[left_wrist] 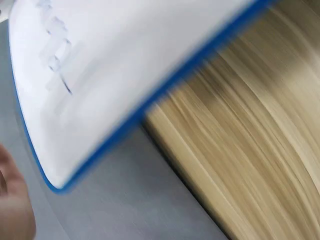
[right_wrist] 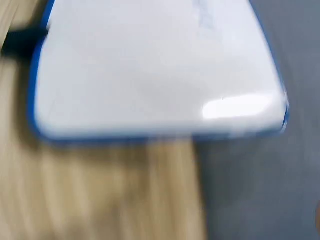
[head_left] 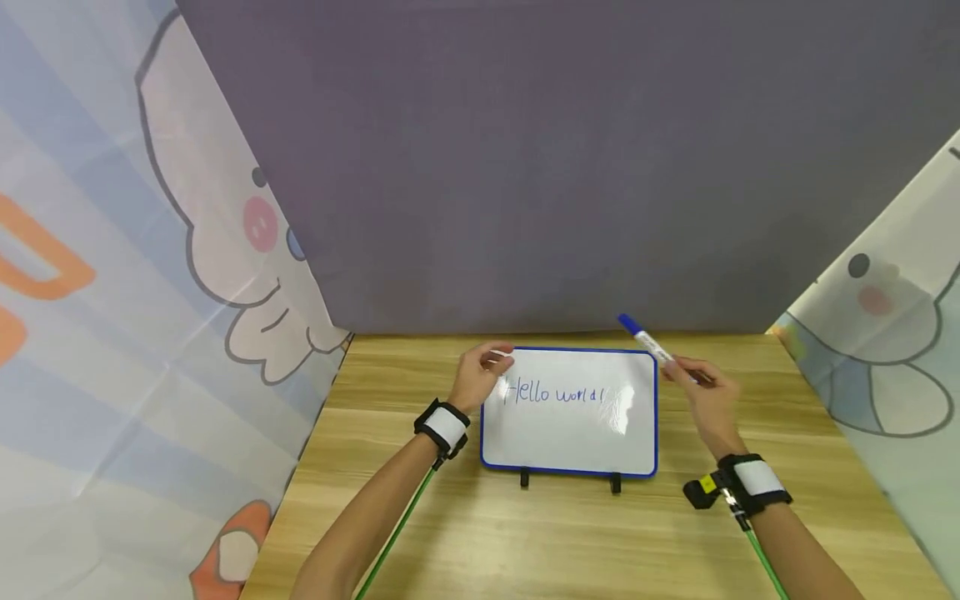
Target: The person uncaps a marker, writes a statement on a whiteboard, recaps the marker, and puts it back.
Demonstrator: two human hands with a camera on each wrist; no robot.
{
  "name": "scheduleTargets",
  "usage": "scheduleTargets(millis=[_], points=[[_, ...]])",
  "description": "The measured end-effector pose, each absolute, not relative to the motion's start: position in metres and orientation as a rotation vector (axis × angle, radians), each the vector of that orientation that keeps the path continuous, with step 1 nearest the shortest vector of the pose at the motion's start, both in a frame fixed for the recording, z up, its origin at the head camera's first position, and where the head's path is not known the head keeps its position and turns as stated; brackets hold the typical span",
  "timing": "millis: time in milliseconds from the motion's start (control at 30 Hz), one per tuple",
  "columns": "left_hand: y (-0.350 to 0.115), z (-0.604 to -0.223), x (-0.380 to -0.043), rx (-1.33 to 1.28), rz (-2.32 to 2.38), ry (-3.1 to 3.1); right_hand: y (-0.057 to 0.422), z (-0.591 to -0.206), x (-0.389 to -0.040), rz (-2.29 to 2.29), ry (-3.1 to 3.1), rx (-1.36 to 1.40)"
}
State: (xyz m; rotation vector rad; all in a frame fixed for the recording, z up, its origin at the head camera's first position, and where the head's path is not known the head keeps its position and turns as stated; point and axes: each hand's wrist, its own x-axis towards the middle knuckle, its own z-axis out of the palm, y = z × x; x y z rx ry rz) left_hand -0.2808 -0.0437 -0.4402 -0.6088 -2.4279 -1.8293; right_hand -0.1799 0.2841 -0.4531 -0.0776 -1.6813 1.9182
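A small whiteboard (head_left: 567,433) with a blue frame stands on two black feet, and "Hello world!" is handwritten on it in blue. Beside its upper left corner is my left hand (head_left: 478,377), fingers loosely bent with nothing seen in them. The left wrist view shows part of that hand (left_wrist: 14,205) apart from the board's blue edge. To the right of the board, my right hand (head_left: 705,396) pinches a white marker (head_left: 654,347) whose blue end points up and left. Only a sliver of the right hand enters the blurred right wrist view, where the marker cannot be seen.
The board stands on a wood-grain table (head_left: 555,542). Behind the table rises a grey panel (head_left: 555,167). Cartoon-printed sheets (head_left: 97,358) hang on both sides. Each wrist wears a black strap, with a green cable (head_left: 393,533) running back along the arm.
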Motion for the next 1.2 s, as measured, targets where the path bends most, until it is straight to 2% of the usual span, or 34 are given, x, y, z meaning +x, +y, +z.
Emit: scheduleTargets(millis=[100, 233, 467, 1000, 1100, 1200], points=[[-0.057, -0.445, -0.287, -0.507, -1.703, -2.408, 0.322, -0.478, -0.163, 1.812, -1.556, -0.347], [-0.073, -0.449, -0.292, -0.44, -1.632, -2.399, 0.348, -0.522, -0.137, 1.536, -1.788, -0.628], [-0.08, -0.455, -0.293, -0.428, -1.565, -2.398, 0.346, -0.566, -0.116, 0.95, -2.225, -0.686], [-0.085, -0.46, -0.294, -0.354, -1.506, -2.381, 0.328, -0.588, -0.097, 0.768, -2.411, -0.776], [-0.086, -0.46, -0.3, -0.339, -1.446, -2.386, 0.326, -0.584, -0.106, 0.804, -2.381, -0.767], [-0.081, -0.454, -0.308, -0.313, -1.295, -2.456, 0.322, -0.562, -0.132, 0.88, -2.326, -0.681]])
